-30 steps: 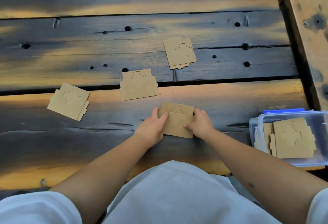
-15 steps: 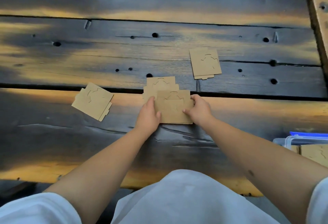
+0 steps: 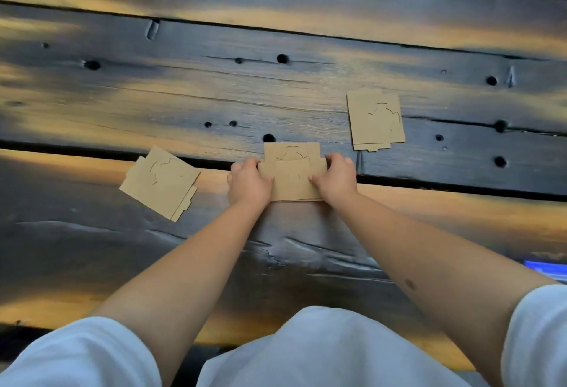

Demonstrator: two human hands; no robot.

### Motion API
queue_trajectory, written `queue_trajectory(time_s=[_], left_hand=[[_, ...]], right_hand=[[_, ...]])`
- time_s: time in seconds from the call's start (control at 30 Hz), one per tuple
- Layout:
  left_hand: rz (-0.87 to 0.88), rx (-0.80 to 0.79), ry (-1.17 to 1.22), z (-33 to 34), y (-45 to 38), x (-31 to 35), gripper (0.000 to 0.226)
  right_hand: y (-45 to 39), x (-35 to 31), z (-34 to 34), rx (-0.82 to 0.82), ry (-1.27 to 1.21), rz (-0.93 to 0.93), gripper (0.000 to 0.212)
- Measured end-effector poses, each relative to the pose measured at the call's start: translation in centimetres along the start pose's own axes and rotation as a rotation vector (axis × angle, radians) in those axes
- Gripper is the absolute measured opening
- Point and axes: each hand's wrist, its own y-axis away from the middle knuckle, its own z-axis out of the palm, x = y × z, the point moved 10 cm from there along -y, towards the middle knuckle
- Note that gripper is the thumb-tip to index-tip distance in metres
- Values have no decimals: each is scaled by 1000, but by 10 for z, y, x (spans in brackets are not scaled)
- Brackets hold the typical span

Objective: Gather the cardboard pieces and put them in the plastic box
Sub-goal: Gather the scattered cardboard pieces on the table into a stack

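Squaring held cardboard stack over next piece; left hand, right hand fingers clamped on stack edges; align before lifting.

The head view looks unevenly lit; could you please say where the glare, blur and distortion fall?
Head view: warm orange glare streaks the dark wooden table; the planks bow from wide-angle distortion; the white sleeves are soft; the cardboard pieces are fairly sharp.

My hands cover the side edges of the cardboard stack; only a blue sliver of the plastic box shows at the right edge.
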Motion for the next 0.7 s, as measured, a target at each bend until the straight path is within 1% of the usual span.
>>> queue_trajectory(time_s=[0.1,0.23,0.43,0.57,0.7], left_hand=[[17,-13,-7,5,-1,3,46],[17,-26,-4,5,-1,8,53],[22,-35,-15,3,8,8,49],[77,-5,73,-4,21,13,56],[84,-20,187,-11,35,1,52]], right_hand=[[-4,-1,3,19,41,5,53],[-5,-1,5,18,43,36,53],[5,10,11,-65,-22,82,51],[17,9,12,-102,-5,41,44],[30,0,16,-129,-7,-22,42]])
